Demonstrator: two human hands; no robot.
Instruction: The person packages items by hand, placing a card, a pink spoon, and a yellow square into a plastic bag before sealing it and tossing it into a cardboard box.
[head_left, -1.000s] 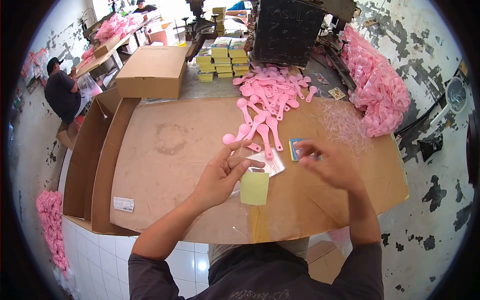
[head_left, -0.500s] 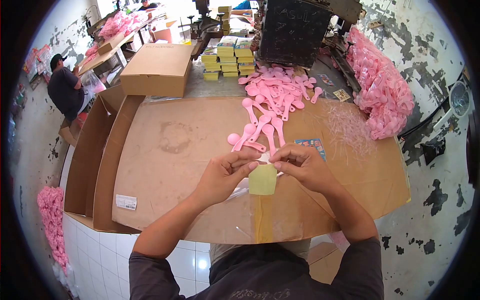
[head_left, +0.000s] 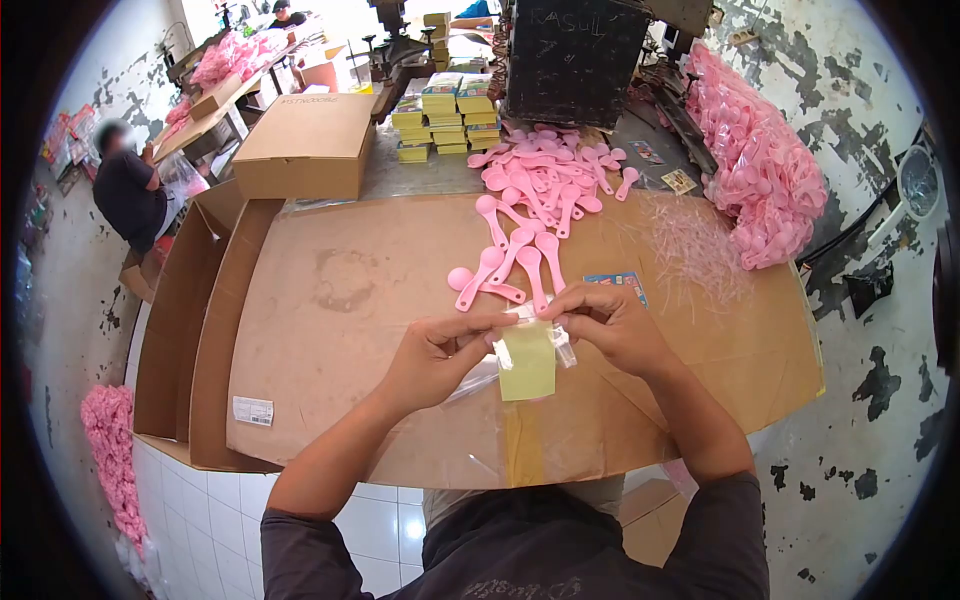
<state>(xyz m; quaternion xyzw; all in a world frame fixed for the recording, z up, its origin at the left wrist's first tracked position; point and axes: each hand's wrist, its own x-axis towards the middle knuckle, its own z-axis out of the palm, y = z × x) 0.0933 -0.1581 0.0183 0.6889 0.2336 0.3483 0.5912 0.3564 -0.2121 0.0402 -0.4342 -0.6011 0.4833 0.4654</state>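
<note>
A pale yellow card (head_left: 527, 365) hangs below my fingers, with shiny clear plastic bag (head_left: 566, 352) showing around its upper part. My left hand (head_left: 438, 358) pinches the plastic at the upper left of the card, thumb below and forefinger stretched along the top. At the upper right, my right hand (head_left: 612, 328) pinches the bag between thumb and fingers. Just beyond the fingertips lies a pink measuring spoon (head_left: 531, 268), its handle end pointing at the bag. More pink spoons (head_left: 540, 180) spread back from there in a loose pile.
A printed card (head_left: 617, 282) lies behind my right hand. Clear-pink plastic strips (head_left: 695, 245) lie farther right, beside big bags of pink spoons (head_left: 770, 170). Stacked yellow card packs (head_left: 445, 115) and a closed carton (head_left: 305, 145) stand behind. Another person (head_left: 132, 190) sits at far left.
The yellow card sits slightly lower, with clear plastic now showing around its top. My fingers have spread a little, the right hand's grip shifting outward. The view has tilted slightly.
</note>
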